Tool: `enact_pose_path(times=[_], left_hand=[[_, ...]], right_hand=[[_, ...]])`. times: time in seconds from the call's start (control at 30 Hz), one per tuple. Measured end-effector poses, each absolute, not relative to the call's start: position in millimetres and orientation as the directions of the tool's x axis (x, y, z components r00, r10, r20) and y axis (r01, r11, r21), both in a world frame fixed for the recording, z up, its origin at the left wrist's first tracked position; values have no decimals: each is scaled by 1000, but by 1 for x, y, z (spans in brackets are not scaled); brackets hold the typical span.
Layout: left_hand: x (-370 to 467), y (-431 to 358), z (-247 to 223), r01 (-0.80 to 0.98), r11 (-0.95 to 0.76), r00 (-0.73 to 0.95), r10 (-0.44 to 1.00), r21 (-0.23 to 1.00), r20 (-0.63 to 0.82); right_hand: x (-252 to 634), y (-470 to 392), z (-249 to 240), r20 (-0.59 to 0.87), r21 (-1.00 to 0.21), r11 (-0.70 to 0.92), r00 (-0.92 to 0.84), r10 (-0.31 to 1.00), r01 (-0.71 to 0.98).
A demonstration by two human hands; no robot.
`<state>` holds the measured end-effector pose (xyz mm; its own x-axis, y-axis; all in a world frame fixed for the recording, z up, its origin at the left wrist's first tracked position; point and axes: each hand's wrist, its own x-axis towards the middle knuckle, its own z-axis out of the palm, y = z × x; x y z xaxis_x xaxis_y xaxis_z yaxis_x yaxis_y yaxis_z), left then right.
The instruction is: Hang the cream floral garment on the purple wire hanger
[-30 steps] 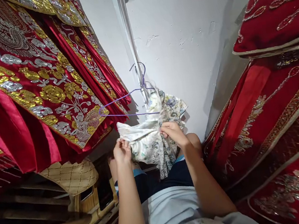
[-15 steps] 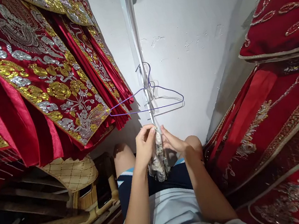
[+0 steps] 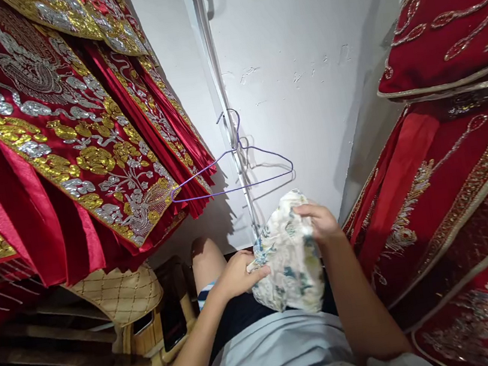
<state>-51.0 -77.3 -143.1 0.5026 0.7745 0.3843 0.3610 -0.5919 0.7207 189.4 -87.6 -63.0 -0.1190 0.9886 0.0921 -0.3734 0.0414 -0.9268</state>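
A white cloth with a blue and green floral print (image 3: 289, 261) is spread between my two hands, above my lap. My left hand (image 3: 241, 273) pinches its left edge, thumb on top. On the upper right edge, my right hand (image 3: 319, 219) is closed with the fabric between its fingers. The cloth hangs slightly crumpled, and its lower part is a little blurred. What garment or piece it is, I cannot make out. Beyond it, a purple wire hanger (image 3: 233, 190) hangs bare from a pale strap (image 3: 209, 48) on the white wall.
Red garments with gold and silver sequins (image 3: 100, 161) hang at the left. More beaded red garments (image 3: 434, 180) hang close on the right. A bamboo chair (image 3: 176, 344) stands at lower left, with a dark phone-like object (image 3: 172, 320) on it.
The cloth was bunched narrow between both hands; now it is opened out wide. My right hand has moved right and slightly up, my left hand lower. The view has shifted a little.
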Motion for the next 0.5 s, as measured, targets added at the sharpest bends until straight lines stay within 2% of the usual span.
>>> enact_pose_path(times=[0.1,0.17,0.23,0.3,0.4,0.5], left_hand=[[-78,-63,-132,559,-693,620,714,455,325],[-101,-53,-119,669,-662,616,748,339,246],[-122,-46,-105,730,-629,599,777,266,193],[-139,-44,-92,770,-605,574,795,201,196],[-155,-49,-77,815,-555,504,821,167,269],[-160,-54,-67,823,-509,392,831,253,394]], right_hand=[[217,-96,-50,203,-922,176,-42,978,-346],[233,-99,-41,276,-939,229,-168,946,-255],[243,-96,-33,275,-961,271,-321,906,-60],[245,-81,-28,284,-922,350,-325,902,166],[236,-42,-30,488,-775,505,-147,860,380],[219,7,-41,653,-688,600,-13,757,408]])
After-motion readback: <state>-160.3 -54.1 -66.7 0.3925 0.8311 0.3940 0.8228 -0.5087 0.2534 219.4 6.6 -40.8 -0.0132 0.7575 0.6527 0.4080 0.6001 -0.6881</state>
